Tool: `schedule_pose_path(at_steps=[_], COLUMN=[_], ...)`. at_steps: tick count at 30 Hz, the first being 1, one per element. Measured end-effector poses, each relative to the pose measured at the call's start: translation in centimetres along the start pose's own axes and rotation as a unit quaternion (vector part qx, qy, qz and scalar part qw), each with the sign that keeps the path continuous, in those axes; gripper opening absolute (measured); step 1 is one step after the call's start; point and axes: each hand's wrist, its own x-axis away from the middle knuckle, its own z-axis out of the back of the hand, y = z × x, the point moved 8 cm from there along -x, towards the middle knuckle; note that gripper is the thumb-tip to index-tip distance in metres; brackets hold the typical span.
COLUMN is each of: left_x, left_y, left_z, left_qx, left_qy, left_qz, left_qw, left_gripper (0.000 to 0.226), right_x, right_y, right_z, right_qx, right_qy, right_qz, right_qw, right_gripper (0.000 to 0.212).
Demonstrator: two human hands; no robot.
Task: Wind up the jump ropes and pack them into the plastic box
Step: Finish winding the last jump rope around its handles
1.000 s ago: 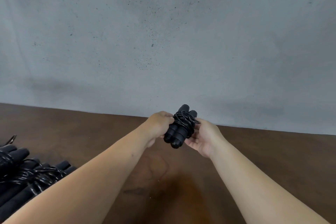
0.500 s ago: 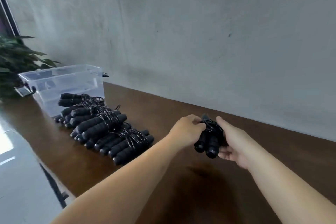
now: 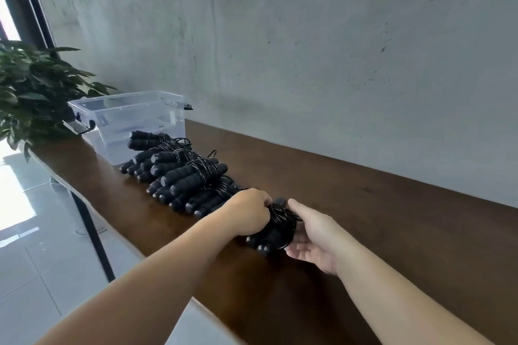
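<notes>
Frame centre: my left hand (image 3: 250,211) and right hand (image 3: 314,235) both grip the wound jump rope (image 3: 276,230) at the row's (image 3: 182,173) near end. Winding looks done; next, pack into plastic box (image 3: 126,117), upper left.

No writing to read anywhere here: no label, brand, number or sign shows on the clear plastic box (image 3: 131,117) up at ten o'clock, and nothing is printed on the black handles of the wound jump ropes (image 3: 185,176) lined up beside it. The bundle (image 3: 276,231) at centre carries no lettering that can be made out, and the grey wall (image 3: 308,50) at twelve o'clock bears only specks.
</notes>
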Motion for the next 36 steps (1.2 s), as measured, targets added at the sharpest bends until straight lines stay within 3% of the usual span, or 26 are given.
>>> schedule_pose_path(at_steps=[7, 19, 23, 25, 27, 31, 36], left_x=[-0.1, 0.5, 1.0, 1.0, 1.0, 1.9, 3.1], left_y=[-0.6, -1.9, -1.6, -1.8, -1.9, -2.3, -5.2], left_z=[-0.1, 0.7, 2.2, 3.6, 4.6, 6.1, 9.1], left_qx=[-0.059, 0.042, 0.079, 0.107, 0.160, 0.249, 0.314], left_qy=[0.009, 0.034, 0.091, 0.125, 0.132, 0.136, 0.193], left_qz=[-0.054, -0.109, -0.116, -0.097, -0.077, -0.061, -0.044], left_qw=[0.997, 0.993, 0.986, 0.982, 0.975, 0.957, 0.928], left_gripper=[0.033, 0.036, 0.015, 0.025, 0.038, 0.044, 0.050], right_x=[1.2, 2.9, 3.8, 4.4, 5.1, 5.7, 4.0], right_y=[0.3, 0.3, -1.2, -3.0, -5.2, -8.2, -10.4], right_z=[-0.9, -1.9, -0.3, -0.1, -0.7, -3.2, -7.4], right_qx=[0.023, 0.005, 0.032, 0.051, 0.060, 0.041, -0.014], right_qy=[0.059, 0.172, 0.272, 0.299, 0.299, 0.248, 0.169], right_qz=[-0.009, -0.026, 0.021, 0.080, 0.138, 0.194, 0.213], right_qw=[0.998, 0.985, 0.961, 0.949, 0.942, 0.948, 0.962], right_gripper=[0.045, 0.050, 0.057, 0.043, 0.028, 0.029, 0.030])
